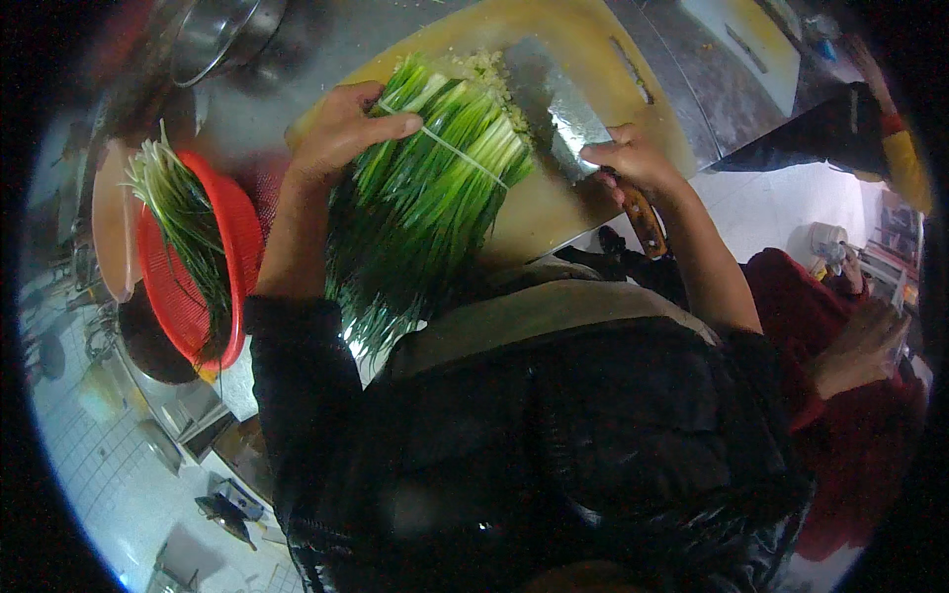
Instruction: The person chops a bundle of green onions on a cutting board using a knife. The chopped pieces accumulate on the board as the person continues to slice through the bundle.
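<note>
A large bunch of green onions point(445, 163), bound with a pale band, lies across a yellowed cutting board point(549, 215), its dark leaves hanging past the near edge. My left hand point(348, 130) grips the bunch at its upper left, thumb over the band. In my right hand point(634, 159) is a cleaver point(567, 122); the fingers close around the blade's heel and the top of its wooden handle point(643, 222). The wide blade lies low over the board, right of the cut ends. Small pale chopped pieces point(482, 67) are heaped along those ends.
At the left, a red plastic colander point(241, 222) holds more green onions point(178, 207), beside an orange-brown basin point(111, 222). Metal bowls point(230, 37) stand at the upper left. Another board point(741, 52) lies at the upper right. A person in dark red point(852, 445) is close on the right; another person's yellow sleeve point(906, 170) shows beyond.
</note>
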